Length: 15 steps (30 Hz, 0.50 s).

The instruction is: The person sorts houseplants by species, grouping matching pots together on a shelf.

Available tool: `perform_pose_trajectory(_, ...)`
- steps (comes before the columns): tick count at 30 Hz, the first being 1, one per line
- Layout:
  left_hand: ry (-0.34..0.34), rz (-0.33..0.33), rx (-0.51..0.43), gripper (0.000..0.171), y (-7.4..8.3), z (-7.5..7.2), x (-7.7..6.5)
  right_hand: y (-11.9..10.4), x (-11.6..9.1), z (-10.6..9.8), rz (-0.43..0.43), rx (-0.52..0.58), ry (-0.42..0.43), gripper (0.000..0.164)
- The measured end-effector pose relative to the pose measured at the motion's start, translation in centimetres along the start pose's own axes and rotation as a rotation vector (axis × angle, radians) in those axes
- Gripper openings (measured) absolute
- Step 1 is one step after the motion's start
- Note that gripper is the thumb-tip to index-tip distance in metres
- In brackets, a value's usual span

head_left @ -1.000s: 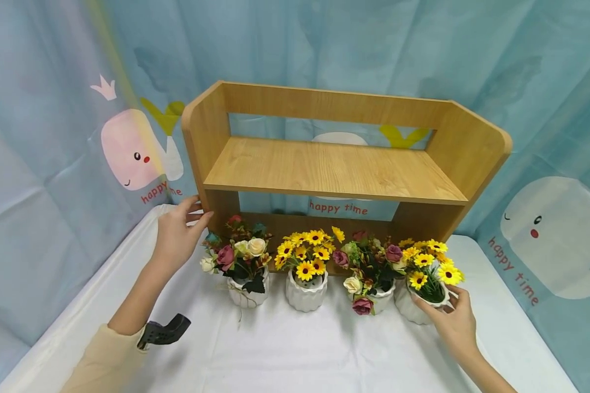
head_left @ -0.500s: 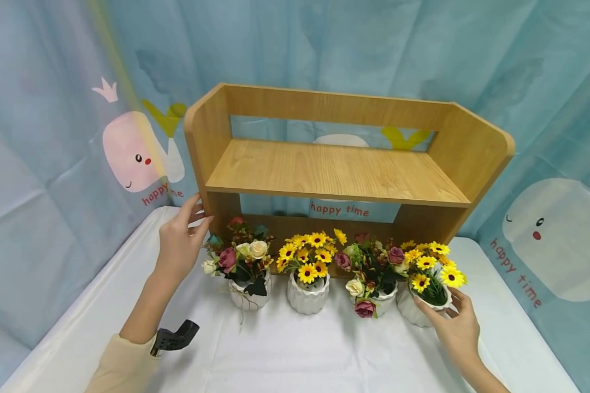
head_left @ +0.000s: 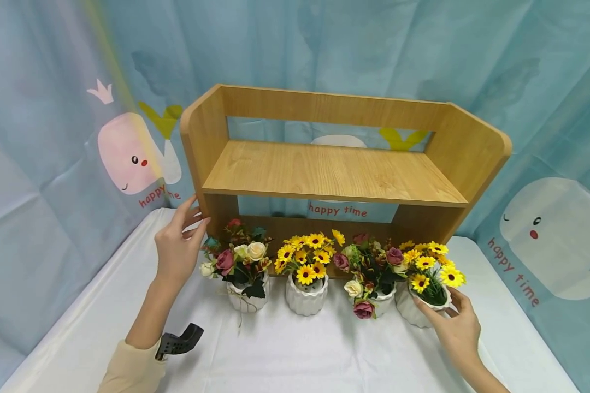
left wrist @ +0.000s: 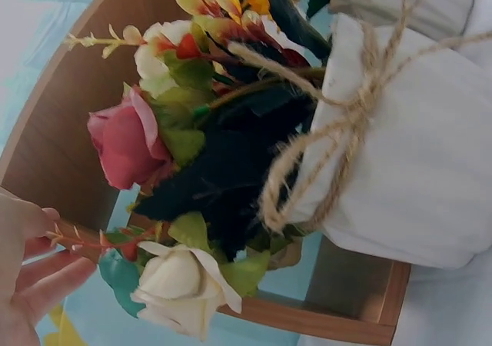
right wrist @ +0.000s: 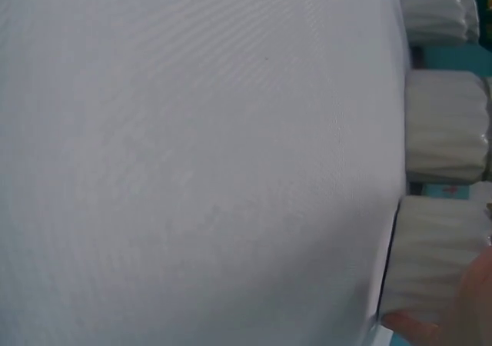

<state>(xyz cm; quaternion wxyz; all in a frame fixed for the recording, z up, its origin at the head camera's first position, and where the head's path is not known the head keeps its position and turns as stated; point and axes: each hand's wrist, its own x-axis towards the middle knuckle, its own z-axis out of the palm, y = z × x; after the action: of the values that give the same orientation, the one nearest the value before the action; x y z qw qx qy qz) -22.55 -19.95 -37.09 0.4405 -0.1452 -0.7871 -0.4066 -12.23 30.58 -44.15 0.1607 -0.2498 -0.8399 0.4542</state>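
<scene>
My left hand [head_left: 174,245] is at the left side panel of a two-tier wooden shelf [head_left: 334,169]. Its thumb rests at the panel's front edge, with the fingers along the outer side; the left wrist view shows these fingers [left wrist: 58,281] beside a rose pot's blooms. At the row's right end, my right hand [head_left: 457,327] holds a white ribbed flowerpot [head_left: 409,312] of yellow daisy-like flowers [head_left: 425,262] between thumb and fingers. The right wrist view catches that flowerpot [right wrist: 434,254] low at the right edge, partly covered by the hand.
Also standing along the shelf's front are a rose pot tied with twine [head_left: 246,297], a pot of yellow flowers [head_left: 307,297] and another rose pot [head_left: 384,303]. White cloth [head_left: 295,360] covers the table. Blue printed curtains [head_left: 334,49] hang behind and at both sides.
My left forearm has shifted slightly right while its fingers stay at the shelf panel. The right hand and the pots keep their places; the view wobbles a little.
</scene>
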Motion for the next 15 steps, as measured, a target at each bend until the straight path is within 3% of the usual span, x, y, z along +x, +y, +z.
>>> perform_pose_trajectory(15, -0.025, -0.068, -0.014, 0.052, 0.3, -0.2, 0.2, -0.8, 0.4, -2.2, 0.063, -0.003, -0.02, 0.091)
